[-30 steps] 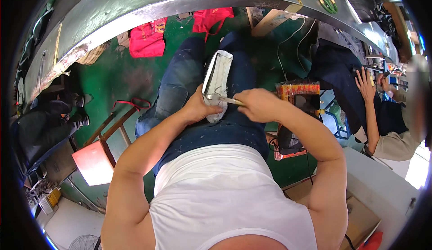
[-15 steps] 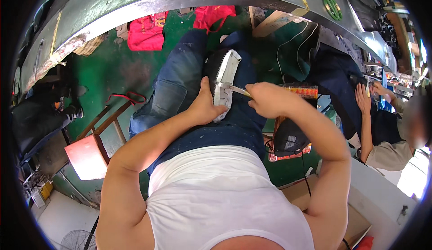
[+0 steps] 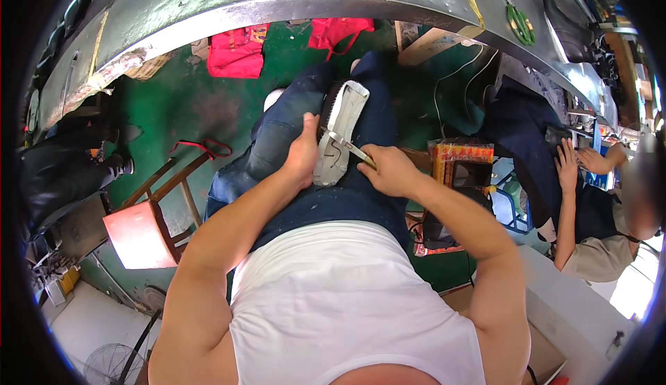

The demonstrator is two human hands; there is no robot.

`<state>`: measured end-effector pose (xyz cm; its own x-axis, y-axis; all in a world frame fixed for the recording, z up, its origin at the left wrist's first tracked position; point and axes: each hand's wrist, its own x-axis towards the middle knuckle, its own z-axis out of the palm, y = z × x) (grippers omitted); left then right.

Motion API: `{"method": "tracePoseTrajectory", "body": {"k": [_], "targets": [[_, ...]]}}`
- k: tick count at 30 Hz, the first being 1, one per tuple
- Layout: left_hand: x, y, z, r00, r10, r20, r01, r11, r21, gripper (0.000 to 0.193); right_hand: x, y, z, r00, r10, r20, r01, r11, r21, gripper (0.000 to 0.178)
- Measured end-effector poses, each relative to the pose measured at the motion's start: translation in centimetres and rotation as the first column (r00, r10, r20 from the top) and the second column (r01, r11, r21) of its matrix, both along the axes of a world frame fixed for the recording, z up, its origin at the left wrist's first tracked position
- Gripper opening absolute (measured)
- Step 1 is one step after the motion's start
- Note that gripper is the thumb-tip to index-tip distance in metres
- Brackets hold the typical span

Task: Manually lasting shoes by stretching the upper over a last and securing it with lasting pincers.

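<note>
A shoe point(image 3: 341, 107) rests on my lap, its pale underside turned up and its jagged edge along the left. My left hand point(image 3: 303, 150) is closed round its left side, thumb upward. My right hand point(image 3: 390, 170) grips a metal hand tool point(image 3: 350, 146) with a silvery head and a yellowish handle; whether it is a hammer or pincers I cannot tell. The tool's head lies against the shoe's underside, near dark curved lines on the pale surface. Part of the shoe's dark side is hidden behind my left hand.
A metal-edged workbench point(image 3: 277, 12) curves across the far side, with green-handled scissors point(image 3: 520, 24) on it. A red-topped stool point(image 3: 142, 236) stands at left. Red bags point(image 3: 237, 52) lie on the green floor. At right another person point(image 3: 590, 225) works close by.
The shoe has turned so more of its pale underside faces up. My right hand and tool have moved down and left. My left hand has shifted slightly left, still holding the shoe.
</note>
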<state>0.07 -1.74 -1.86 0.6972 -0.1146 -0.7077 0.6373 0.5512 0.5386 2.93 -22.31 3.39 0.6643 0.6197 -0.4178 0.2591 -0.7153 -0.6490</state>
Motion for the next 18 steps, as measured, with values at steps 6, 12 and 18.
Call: {"method": "tracePoseTrajectory", "body": {"k": [6,12,18], "targets": [[0.1,-0.7,-2.6,0.956,-0.235,0.175,0.009,0.621,0.783,0.063,0.0,0.4,2.1,0.996,-0.035,-0.078,0.026,0.993,-0.118,0.026],[-0.2,-0.9,-1.8,0.916,-0.352,0.192,0.007,0.493,0.870,0.057,1.3,-0.6,1.5,0.902,0.106,0.418,-0.073,0.993,-0.094,0.028],[-0.7,-0.6,-1.4,0.822,-0.482,0.302,-0.074,0.435,0.897,0.052,1.2,-0.4,-1.0,0.954,-0.063,0.293,0.099,0.989,-0.111,0.025]]}}
